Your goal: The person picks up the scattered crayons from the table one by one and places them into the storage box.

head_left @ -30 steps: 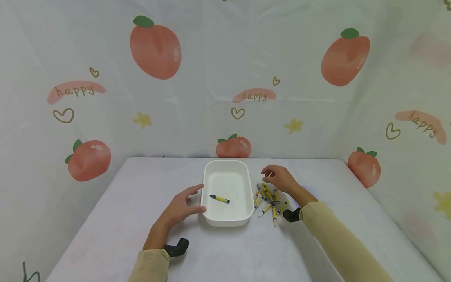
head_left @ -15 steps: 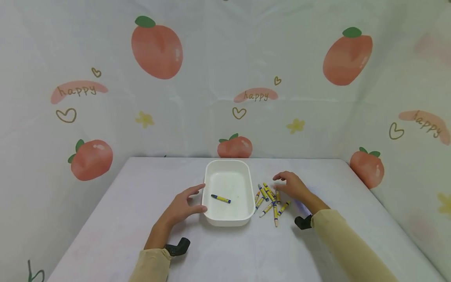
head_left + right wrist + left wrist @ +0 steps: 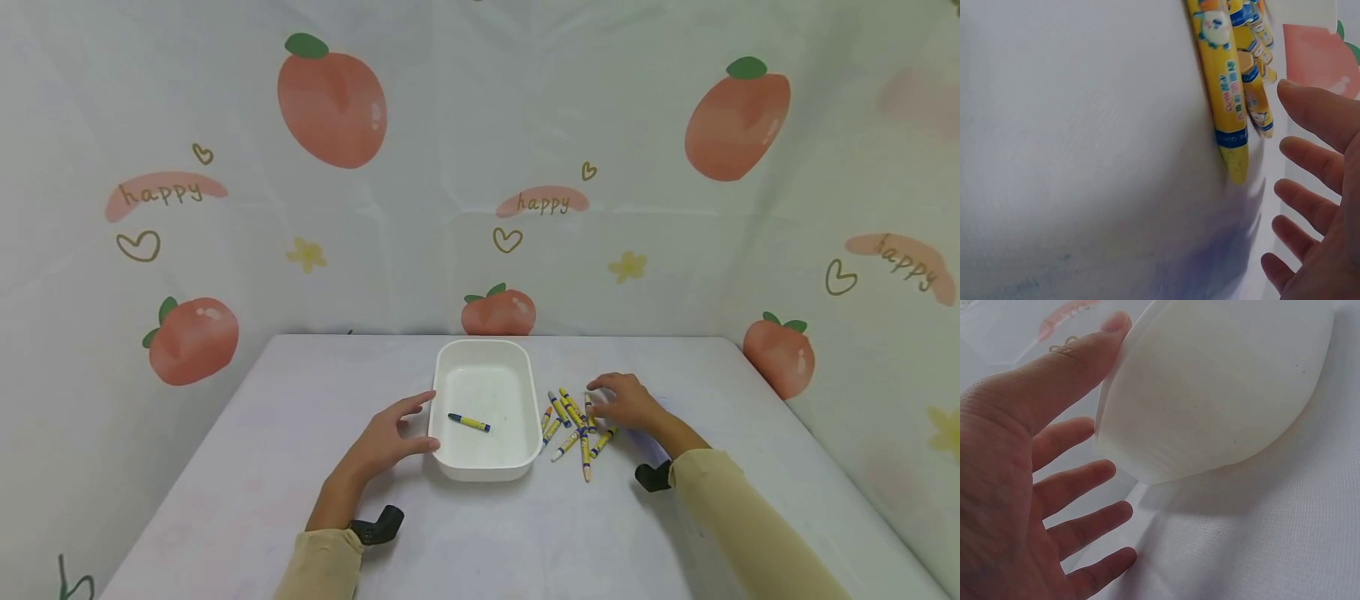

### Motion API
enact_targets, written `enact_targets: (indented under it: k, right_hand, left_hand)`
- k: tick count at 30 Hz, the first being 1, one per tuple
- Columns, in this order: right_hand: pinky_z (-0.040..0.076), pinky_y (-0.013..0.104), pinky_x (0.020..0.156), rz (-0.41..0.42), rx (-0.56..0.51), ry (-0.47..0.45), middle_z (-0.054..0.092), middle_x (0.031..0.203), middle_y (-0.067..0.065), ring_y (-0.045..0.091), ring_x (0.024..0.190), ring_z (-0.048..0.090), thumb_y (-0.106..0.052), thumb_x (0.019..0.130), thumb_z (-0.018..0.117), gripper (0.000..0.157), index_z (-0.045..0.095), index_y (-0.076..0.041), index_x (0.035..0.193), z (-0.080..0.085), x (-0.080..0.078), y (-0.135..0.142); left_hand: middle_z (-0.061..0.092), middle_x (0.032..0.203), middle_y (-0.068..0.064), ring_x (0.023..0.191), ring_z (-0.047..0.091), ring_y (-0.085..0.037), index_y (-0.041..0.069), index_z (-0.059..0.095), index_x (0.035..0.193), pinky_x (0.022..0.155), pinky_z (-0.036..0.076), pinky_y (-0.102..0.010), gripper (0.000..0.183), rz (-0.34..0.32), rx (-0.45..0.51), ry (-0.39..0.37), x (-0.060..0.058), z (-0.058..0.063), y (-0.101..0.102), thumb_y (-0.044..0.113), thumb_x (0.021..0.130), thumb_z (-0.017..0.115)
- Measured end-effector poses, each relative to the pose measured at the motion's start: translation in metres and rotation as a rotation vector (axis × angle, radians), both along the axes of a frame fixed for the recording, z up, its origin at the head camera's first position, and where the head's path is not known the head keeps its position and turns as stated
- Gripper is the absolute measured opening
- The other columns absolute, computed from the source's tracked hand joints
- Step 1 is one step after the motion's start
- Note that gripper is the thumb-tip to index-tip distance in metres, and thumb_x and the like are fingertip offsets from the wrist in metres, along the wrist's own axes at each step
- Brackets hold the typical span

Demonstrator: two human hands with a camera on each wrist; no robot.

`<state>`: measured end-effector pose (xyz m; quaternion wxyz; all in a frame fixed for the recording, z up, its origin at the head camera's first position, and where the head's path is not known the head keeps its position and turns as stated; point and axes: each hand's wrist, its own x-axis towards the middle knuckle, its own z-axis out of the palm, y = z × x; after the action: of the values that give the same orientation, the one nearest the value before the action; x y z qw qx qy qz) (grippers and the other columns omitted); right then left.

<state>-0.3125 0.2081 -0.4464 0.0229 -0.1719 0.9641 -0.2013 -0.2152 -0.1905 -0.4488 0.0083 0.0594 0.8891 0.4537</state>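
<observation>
My left hand (image 3: 382, 437) is at the left side of a white plastic tray (image 3: 483, 476), thumb and index finger at its rim. In the left wrist view its fingers (image 3: 1085, 528) are spread beside the tray wall. One dark-tipped crayon (image 3: 469, 422) in a yellow wrapper lies inside the tray. My right hand (image 3: 628, 404) hovers at the right edge of a loose pile of yellow-wrapped crayons (image 3: 586, 454). In the right wrist view, its relaxed fingers (image 3: 1310, 159) are apart from the nearest crayon (image 3: 1221, 81), which has a yellow tip.
The crayons lie right of the tray on a white cloth-covered table (image 3: 480, 542). A bluish-purple stain (image 3: 1216, 262) marks the cloth near my right hand. Behind the table hangs a white curtain (image 3: 420, 167) printed with fruit and hearts.
My right hand has moved right and nearer to me, from above the back of the pile to its right edge. My left hand and the tray stay put.
</observation>
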Motion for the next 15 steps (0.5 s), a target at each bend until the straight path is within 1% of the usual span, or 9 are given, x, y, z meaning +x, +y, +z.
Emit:
enact_targets:
  k: [6,10,15]
  right_hand:
    - [0.022,0.059,0.09,0.009,0.044,0.0,0.043,0.125,0.015,0.039,0.116,0.029,-0.04,0.074,0.063,0.046,0.057,-0.016,0.112,-0.0048,-0.001,0.0016]
    - [0.022,0.06,0.089,0.01,0.041,-0.013,0.043,0.126,0.013,0.039,0.116,0.029,-0.04,0.074,0.064,0.041,0.059,-0.019,0.109,-0.0096,-0.0041,0.0032]
    - [0.022,0.06,0.09,0.011,0.025,-0.022,0.043,0.125,0.013,0.039,0.116,0.029,-0.039,0.074,0.064,0.038,0.06,-0.02,0.107,-0.0094,-0.0049,0.0025]
  left_hand:
    - [0.041,0.128,0.006,0.114,0.04,-0.027,0.045,0.041,0.122,0.085,0.037,-0.05,0.071,0.003,0.004,-0.007,-0.0003,-0.0005,0.0002,0.046,0.059,0.074]
    - [0.041,0.128,0.006,0.114,0.04,-0.027,0.046,0.041,0.121,0.085,0.037,-0.05,0.071,0.003,0.004,-0.011,-0.0006,-0.0007,0.0003,0.046,0.059,0.074]
    - [0.041,0.128,0.006,0.115,0.039,-0.027,0.045,0.041,0.122,0.086,0.037,-0.05,0.071,-0.003,0.01,-0.008,-0.0012,0.0,-0.0005,0.046,0.059,0.074]
